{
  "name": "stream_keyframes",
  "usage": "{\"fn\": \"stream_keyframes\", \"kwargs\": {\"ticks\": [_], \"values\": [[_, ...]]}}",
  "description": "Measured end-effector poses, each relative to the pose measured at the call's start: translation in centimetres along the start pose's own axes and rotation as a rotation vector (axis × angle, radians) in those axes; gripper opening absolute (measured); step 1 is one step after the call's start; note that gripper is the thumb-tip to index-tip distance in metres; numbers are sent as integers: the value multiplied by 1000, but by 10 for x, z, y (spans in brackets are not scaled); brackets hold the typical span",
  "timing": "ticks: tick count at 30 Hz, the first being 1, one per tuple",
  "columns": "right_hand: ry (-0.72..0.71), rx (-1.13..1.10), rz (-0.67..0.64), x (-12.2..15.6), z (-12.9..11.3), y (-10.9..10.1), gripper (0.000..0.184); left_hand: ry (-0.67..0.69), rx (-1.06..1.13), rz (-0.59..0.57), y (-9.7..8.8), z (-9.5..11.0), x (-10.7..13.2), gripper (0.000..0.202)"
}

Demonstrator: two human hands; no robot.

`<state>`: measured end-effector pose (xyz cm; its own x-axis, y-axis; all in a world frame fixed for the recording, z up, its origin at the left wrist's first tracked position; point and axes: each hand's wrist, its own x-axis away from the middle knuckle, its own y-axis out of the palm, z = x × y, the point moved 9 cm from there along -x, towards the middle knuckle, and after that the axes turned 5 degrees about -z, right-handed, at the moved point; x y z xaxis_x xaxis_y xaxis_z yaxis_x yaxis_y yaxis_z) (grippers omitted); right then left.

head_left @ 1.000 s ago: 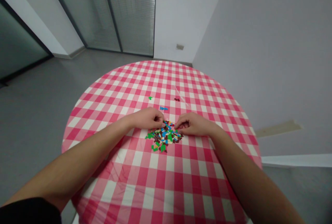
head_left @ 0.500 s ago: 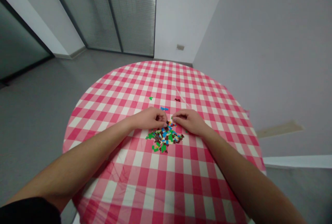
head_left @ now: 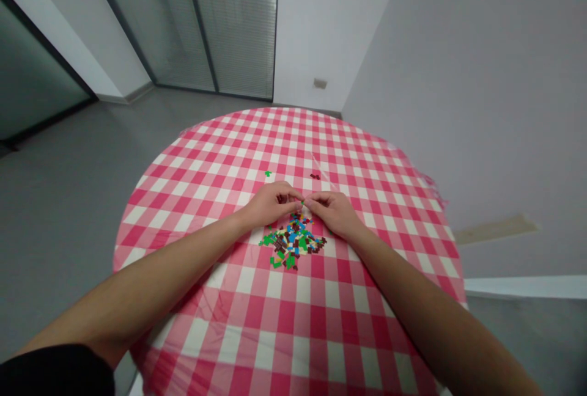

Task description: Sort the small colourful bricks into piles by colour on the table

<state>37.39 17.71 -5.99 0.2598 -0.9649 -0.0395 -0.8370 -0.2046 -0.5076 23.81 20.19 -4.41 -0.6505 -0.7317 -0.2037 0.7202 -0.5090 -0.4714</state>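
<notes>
A pile of small coloured bricks (head_left: 293, 242), green, blue, brown and orange, lies in the middle of a round table under a red and white checked cloth (head_left: 284, 316). My left hand (head_left: 271, 202) and my right hand (head_left: 334, 211) meet fingertip to fingertip just beyond the pile. Both are pinched closed around something tiny between them, too small to name. The blue piece seen earlier behind the pile is hidden by my hands.
A lone green piece (head_left: 268, 173) and a dark brown piece (head_left: 314, 176) lie on the cloth beyond my hands. Grey floor surrounds the table, a white wall stands close on the right, and glass doors with blinds (head_left: 229, 23) are at the back.
Both hands have lifted from the pile's far edge and moved together, away from me. The right hand shifted left to meet the left hand's fingertips.
</notes>
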Motion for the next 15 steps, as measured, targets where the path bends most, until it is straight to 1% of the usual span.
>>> {"fn": "stream_keyframes", "kwargs": {"ticks": [2,7,10,15], "values": [[2,-5,-2,0,1,0,35,-16,1,2,-1,-1,0,16],[20,-29,0,1,3,-2,30,-21,9,-1,0,-3,-1,14],[18,-9,16,1,4,-3,30,-19,10,-5,0,-3,-1,14],[19,-55,14,0,8,-2,30,-32,11,-4,0,-3,-1,13]]}}
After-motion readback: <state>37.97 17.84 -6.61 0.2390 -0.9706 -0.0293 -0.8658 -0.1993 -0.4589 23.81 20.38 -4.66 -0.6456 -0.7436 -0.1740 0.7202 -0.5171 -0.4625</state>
